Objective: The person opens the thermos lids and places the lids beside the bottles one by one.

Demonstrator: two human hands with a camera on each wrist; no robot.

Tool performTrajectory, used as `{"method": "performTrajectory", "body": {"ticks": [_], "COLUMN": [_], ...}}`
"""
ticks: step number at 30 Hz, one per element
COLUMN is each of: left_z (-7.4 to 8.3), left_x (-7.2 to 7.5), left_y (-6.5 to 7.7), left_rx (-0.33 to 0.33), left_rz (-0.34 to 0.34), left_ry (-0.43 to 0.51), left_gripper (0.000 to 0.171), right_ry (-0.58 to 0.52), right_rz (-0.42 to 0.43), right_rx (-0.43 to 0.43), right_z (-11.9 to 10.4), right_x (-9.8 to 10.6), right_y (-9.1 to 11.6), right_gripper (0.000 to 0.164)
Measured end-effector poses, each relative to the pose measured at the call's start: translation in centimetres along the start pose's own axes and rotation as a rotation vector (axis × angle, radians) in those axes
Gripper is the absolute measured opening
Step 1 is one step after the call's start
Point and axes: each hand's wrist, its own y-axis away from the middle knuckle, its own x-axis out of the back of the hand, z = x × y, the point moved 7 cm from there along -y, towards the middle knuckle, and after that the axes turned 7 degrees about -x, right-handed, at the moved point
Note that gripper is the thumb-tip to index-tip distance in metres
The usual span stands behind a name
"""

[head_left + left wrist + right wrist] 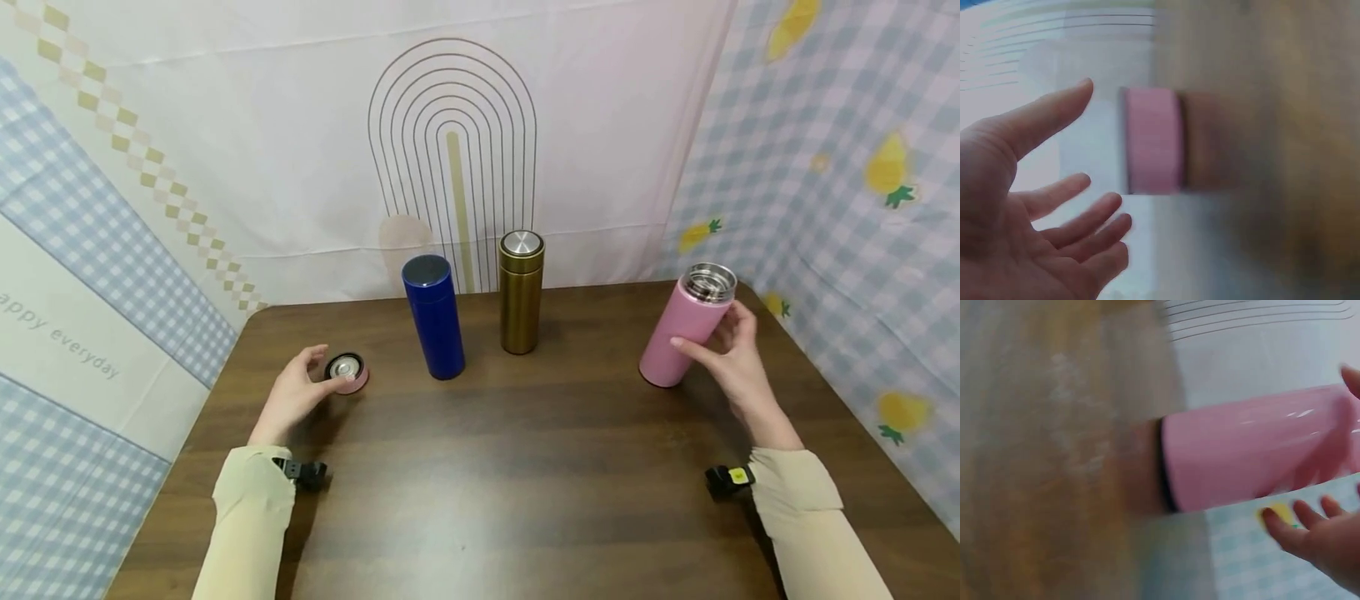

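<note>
A pink thermos bottle [686, 329] without a lid stands upright on the right of the table, its steel mouth showing. My right hand [738, 362] spreads round it, thumb in front and fingers at the far side. In the right wrist view a gap shows between the fingers [1285, 534] and the pink bottle [1254, 450]. Over on the left, a pink lid [347, 375] lies with its inner side up. Beside it is my left hand [296, 387], thumb and fingers parted; the left wrist view shows them short of the lid [1154, 140].
Between the hands, at the back, stand a blue thermos [437, 321] and a gold thermos [521, 296], both with lids on. Patterned cloth [615, 125] hangs along the back and sides of the brown wooden table [495, 475].
</note>
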Motion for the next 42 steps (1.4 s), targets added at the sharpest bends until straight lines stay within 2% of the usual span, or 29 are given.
{"method": "performTrajectory", "body": {"ticks": [2, 4, 6, 8, 10, 15, 19, 23, 26, 31, 35, 39, 42], "left_z": [1.4, 3.1, 4.6, 5.8, 6.6, 7.7, 8.2, 9.1, 10.0, 11.0, 11.4, 11.6, 11.8], "left_x": [1.0, 2.0, 2.7, 3.1, 3.0, 2.4, 1.6, 0.8, -0.1, -1.4, -2.1, -2.7, -3.1], "left_y": [0.1, 0.3, 0.6, 0.9, 1.3, 2.0, 2.3, 2.4, 2.4, 2.3, 2.2, 2.2, 2.3], "left_rx": [-0.039, -0.076, -0.105, -0.123, -0.137, -0.164, -0.188, -0.211, -0.235, -0.259, -0.256, -0.267, -0.275], "left_rz": [0.040, 0.075, 0.104, 0.119, 0.123, 0.111, 0.100, 0.082, 0.057, 0.017, 0.012, -0.005, -0.019], "left_ry": [0.004, 0.004, 0.015, 0.032, 0.050, 0.093, 0.120, 0.128, 0.130, 0.155, 0.174, 0.192, 0.192], "left_gripper": [0.087, 0.085, 0.085, 0.085, 0.084, 0.080, 0.076, 0.074, 0.072, 0.069, 0.067, 0.065, 0.065], "right_ry": [-0.195, -0.374, -0.492, -0.542, -0.576, -0.614, -0.598, -0.502, -0.420, -0.248, -0.106, -0.032, 0.019], "right_rz": [0.086, 0.165, 0.212, 0.247, 0.261, 0.204, 0.087, -0.025, -0.066, -0.107, -0.168, -0.236, -0.272], "right_rx": [0.082, 0.209, 0.355, 0.471, 0.547, 0.606, 0.604, 0.588, 0.562, 0.457, 0.336, 0.223, 0.175], "right_z": [-2.0, -4.3, -6.4, -7.8, -8.6, -9.2, -8.9, -8.5, -8.3, -7.4, -5.9, -4.0, -3.0], "right_x": [0.8, 1.6, 2.2, 2.4, 2.1, -0.2, -3.0, -5.9, -7.8, -11.1, -14.0, -16.3, -17.9], "right_y": [0.6, 1.3, 2.2, 3.1, 3.9, 5.0, 5.2, 4.7, 4.0, 2.6, 0.9, -0.7, -1.6], "right_gripper": [0.085, 0.080, 0.074, 0.068, 0.064, 0.058, 0.056, 0.058, 0.059, 0.062, 0.065, 0.070, 0.073]}}
